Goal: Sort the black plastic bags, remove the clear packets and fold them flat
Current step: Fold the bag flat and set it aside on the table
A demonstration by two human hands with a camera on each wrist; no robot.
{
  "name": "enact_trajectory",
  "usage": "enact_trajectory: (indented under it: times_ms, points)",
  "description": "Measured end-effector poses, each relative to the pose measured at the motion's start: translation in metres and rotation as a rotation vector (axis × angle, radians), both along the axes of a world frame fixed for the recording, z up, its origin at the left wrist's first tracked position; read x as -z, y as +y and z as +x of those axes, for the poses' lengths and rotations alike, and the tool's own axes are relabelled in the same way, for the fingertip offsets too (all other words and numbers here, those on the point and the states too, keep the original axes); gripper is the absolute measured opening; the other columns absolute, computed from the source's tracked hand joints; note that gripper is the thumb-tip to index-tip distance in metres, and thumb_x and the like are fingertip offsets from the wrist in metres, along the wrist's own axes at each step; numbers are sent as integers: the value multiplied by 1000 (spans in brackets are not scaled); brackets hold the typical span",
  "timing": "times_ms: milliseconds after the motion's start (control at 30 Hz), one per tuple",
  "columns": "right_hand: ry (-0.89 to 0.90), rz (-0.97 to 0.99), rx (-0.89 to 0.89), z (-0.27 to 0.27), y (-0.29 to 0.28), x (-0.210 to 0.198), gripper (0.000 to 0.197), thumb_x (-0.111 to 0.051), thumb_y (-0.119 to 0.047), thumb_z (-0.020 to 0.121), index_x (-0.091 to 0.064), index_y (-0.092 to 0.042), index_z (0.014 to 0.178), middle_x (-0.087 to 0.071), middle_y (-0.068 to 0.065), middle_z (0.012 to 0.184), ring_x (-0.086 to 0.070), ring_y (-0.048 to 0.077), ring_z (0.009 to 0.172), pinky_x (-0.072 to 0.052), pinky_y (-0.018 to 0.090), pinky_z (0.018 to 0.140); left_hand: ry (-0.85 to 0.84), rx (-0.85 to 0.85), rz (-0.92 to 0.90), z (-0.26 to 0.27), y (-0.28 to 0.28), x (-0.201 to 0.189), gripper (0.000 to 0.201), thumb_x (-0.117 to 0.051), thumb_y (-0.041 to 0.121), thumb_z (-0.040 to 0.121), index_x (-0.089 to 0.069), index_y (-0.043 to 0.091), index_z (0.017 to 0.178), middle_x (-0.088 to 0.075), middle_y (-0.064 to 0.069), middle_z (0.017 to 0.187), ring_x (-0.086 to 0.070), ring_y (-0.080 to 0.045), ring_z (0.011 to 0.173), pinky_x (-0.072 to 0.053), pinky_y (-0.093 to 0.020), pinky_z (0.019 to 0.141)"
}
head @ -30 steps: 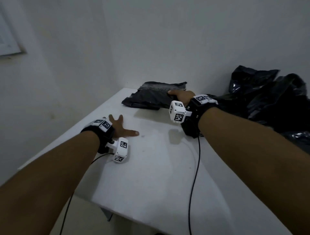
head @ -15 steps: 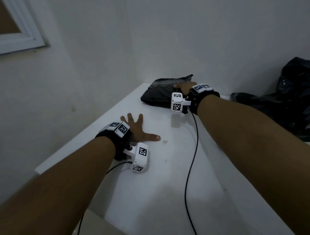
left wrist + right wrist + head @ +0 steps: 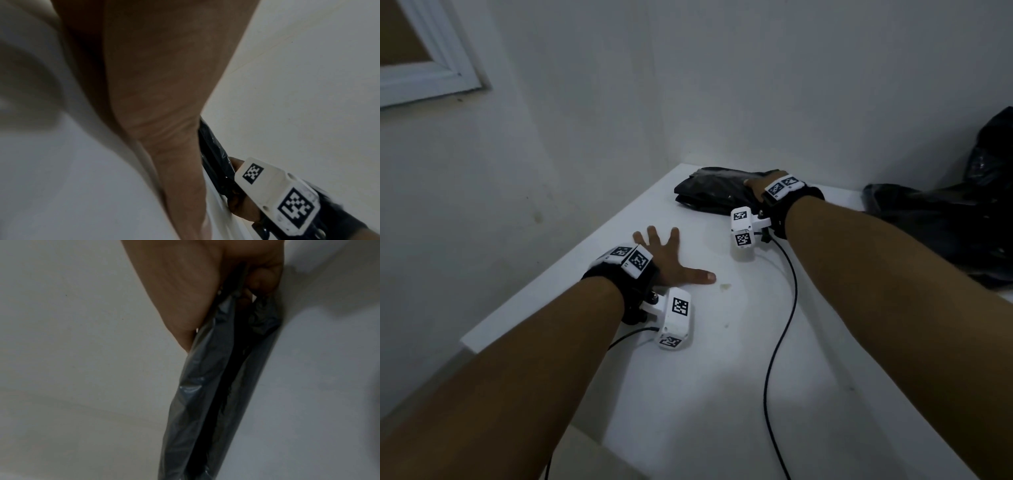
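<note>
A folded stack of black plastic bags [image 3: 709, 192] lies at the far corner of the white table [image 3: 722, 394], against the wall. My right hand [image 3: 758, 183] grips its near right end. In the right wrist view the thumb [image 3: 180, 293] lies on top of the stack [image 3: 205, 394] and a fingertip [image 3: 263, 277] curls under it. My left hand [image 3: 671, 257] rests flat on the bare table with fingers spread, holding nothing, well short of the stack. The left wrist view shows the left hand [image 3: 164, 81] close up and the stack's edge [image 3: 213, 151] beyond. No clear packet shows.
A heap of loose, crumpled black bags [image 3: 962, 222] fills the table's right side against the wall. A black cable [image 3: 780, 325] runs across the table from my right wrist. The table's left edge [image 3: 558, 267] drops off beside my left forearm. A window frame [image 3: 431, 68] hangs upper left.
The head view has swung left, so the loose heap sits nearer the right border. My right hand stays on the folded stack and my left hand stays flat on the table.
</note>
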State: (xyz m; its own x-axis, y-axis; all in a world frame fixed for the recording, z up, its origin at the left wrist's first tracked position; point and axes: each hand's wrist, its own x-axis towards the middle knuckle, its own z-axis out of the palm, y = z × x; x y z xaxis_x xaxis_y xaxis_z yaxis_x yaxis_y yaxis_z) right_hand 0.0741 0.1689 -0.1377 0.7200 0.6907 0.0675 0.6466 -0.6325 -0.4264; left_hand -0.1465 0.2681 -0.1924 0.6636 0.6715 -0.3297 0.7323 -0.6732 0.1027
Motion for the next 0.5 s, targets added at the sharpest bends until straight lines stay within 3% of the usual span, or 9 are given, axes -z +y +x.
enact_trajectory:
  times_ms: [67, 200, 267, 333, 400, 500]
  points:
    - [31, 46, 37, -7, -6, -3, 46, -57, -18, 97, -44, -8, 140, -60, 22, 126, -61, 37, 113, -47, 37, 83, 4, 3, 0, 0, 1, 0, 132, -54, 93, 64, 16, 32, 157, 24, -14, 164, 19, -44, 150, 0, -61, 119]
    - [157, 196, 97, -8, -28, -7, 55, -61, -17, 94, -38, 0, 141, -60, 23, 123, -61, 39, 110, -48, 44, 90, 13, 16, 19, 3, 4, 2, 133, -52, 95, 62, 16, 33, 157, 23, -15, 164, 17, -44, 150, -1, -61, 119]
    - [291, 312, 149, -14, -42, -12, 40, -58, -22, 97, -48, -3, 131, -63, 12, 108, -63, 26, 90, -49, 33, 76, 16, 21, 32, 3, 4, 2, 134, -49, 98, 59, 15, 33, 158, 21, -15, 165, 14, -44, 151, -2, -60, 120]
    - [416, 395, 207, -30, -58, -13, 19, -57, -34, 96, -59, -16, 102, -58, 7, 95, -52, 14, 68, -45, 24, 64, 13, 19, 52, 3, 3, 0, 137, -47, 101, 54, 13, 34, 157, 18, -14, 165, 11, -45, 151, -4, -61, 121]
    - [550, 427, 215, -43, -76, -7, 21, -62, -37, 91, -60, -18, 82, -62, 5, 90, -52, 14, 62, -45, 26, 57, 18, 9, 51, 1, -3, -5, 139, -46, 102, 50, 11, 35, 158, 16, -13, 166, 10, -45, 151, -5, -62, 121]
    - [606, 362, 176, -66, -122, -2, 21, -66, -29, 88, -64, -9, 81, -61, 5, 71, -52, 17, 55, -37, 24, 48, -3, -5, 49, -4, -10, -8, 142, -43, 104, 45, 6, 35, 158, 12, -13, 167, 6, -46, 151, -8, -63, 120]
